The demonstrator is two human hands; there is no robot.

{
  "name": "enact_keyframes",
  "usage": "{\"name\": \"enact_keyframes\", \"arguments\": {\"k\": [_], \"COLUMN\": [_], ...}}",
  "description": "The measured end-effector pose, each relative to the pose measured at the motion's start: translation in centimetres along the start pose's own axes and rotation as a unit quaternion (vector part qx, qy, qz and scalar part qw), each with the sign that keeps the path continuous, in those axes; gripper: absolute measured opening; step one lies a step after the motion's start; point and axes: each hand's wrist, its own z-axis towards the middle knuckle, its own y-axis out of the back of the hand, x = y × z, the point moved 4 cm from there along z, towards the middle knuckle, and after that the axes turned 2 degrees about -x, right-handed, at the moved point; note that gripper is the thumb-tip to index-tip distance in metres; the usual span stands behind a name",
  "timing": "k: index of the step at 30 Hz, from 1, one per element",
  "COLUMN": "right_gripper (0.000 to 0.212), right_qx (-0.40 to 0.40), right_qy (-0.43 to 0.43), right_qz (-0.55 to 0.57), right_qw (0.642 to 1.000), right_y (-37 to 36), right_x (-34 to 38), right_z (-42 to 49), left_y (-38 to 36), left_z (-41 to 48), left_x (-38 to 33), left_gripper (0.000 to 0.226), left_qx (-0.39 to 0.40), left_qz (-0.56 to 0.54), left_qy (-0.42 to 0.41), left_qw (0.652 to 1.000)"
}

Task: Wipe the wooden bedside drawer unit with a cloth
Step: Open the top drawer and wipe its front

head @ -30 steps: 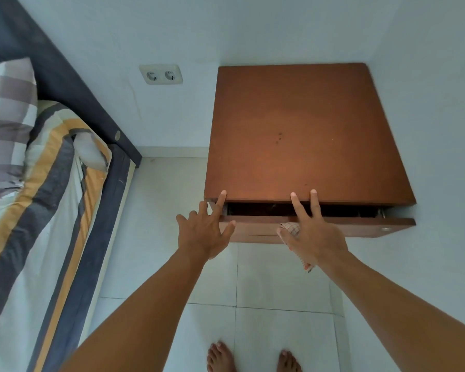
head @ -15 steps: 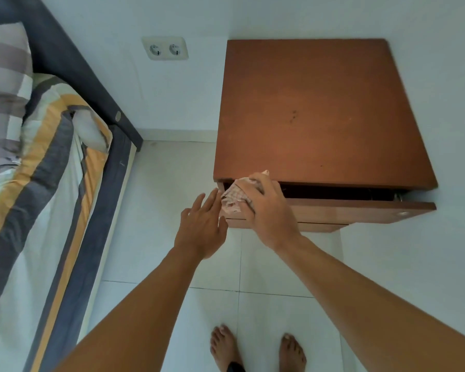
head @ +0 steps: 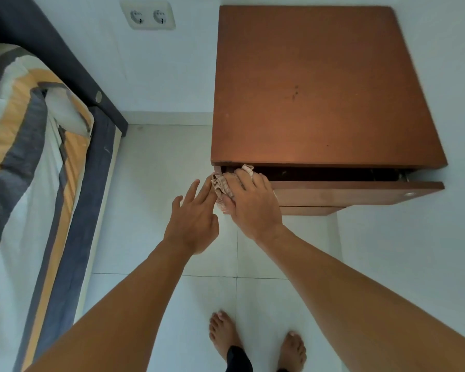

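The wooden bedside drawer unit [head: 320, 98] stands against the wall, its top drawer [head: 360, 193] pulled out a little. My right hand [head: 253, 202] grips a bunched beige cloth [head: 222, 185] and presses it on the left end of the drawer's front edge. My left hand [head: 196, 213] hovers just left of it with straight fingers, the fingertips next to the cloth, holding nothing.
A bed [head: 35, 162] with a striped cover and dark frame fills the left side. A double wall socket [head: 148, 16] sits above the white tiled floor [head: 156, 189] between bed and unit. My bare feet [head: 255, 342] stand below.
My right hand has slid with the cloth from the drawer front's middle to its left end. My left hand has come off the drawer corner and drawn in next to the cloth.
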Motion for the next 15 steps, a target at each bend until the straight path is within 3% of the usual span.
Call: {"name": "enact_keyframes", "arguments": {"k": [6,11,15], "right_gripper": [0.043,0.050,0.047], "right_qx": [0.024,0.025,0.005], "right_qy": [0.017,-0.005,-0.032], "right_qz": [-0.010,-0.044,-0.038], "right_qw": [1.000,0.999,0.999], "right_y": [0.3,1.6,2.0], "right_x": [-2.3,-7.2,-8.2], "right_z": [-0.3,-2.1,-3.1], "left_y": [0.1,1.1,1.0], "left_z": [-0.2,0.5,2.6], "left_x": [-1.6,-5.3,-10.8], "left_gripper": [0.076,0.077,0.071], "left_qx": [0.019,0.007,-0.012], "left_qz": [0.068,0.043,-0.036], "left_qy": [0.051,0.115,0.052], "left_qw": [0.996,0.992,0.998]}}
